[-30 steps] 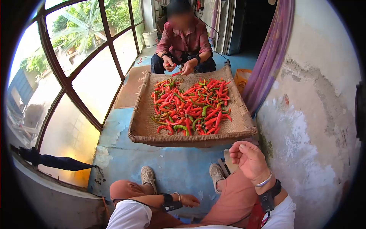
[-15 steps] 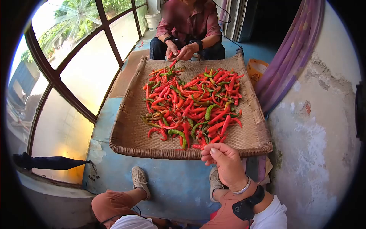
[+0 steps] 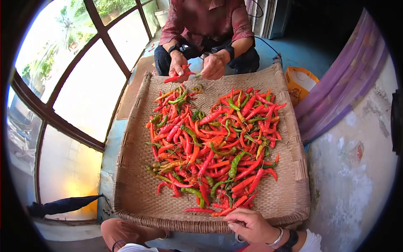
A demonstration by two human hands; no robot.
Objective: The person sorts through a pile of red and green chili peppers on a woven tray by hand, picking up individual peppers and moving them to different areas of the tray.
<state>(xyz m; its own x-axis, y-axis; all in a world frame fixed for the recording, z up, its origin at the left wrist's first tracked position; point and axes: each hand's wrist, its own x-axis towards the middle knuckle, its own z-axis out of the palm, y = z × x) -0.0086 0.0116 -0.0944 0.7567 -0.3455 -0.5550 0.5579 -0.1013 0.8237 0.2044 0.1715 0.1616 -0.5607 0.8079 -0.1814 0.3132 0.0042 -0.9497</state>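
Note:
My right hand (image 3: 248,226) is at the front rim of a woven basket tray (image 3: 138,185), thumb and fingers closed together. Whatever lies between the fingertips, if anything, I cannot make out. Just beyond the fingers lies a red chili pepper (image 3: 230,206), at the near edge of a spread heap of chili peppers (image 3: 210,147), mostly red with some green and orange ones. Another red chili (image 3: 199,210) lies by itself near the front rim. My left hand is out of sight.
Across the tray a person in a dark red patterned shirt (image 3: 210,21) holds red chilies (image 3: 179,77) in their hands. A window (image 3: 79,92) stands at left, with a dark folded umbrella (image 3: 67,206) below. At right are an orange container (image 3: 300,82), a purple curtain (image 3: 336,101) and a wall (image 3: 344,185).
The view has shifted so the tray looks larger and lower. My right hand stays by the front rim, now palm down. The other person's hands have moved apart, with red chilies in one.

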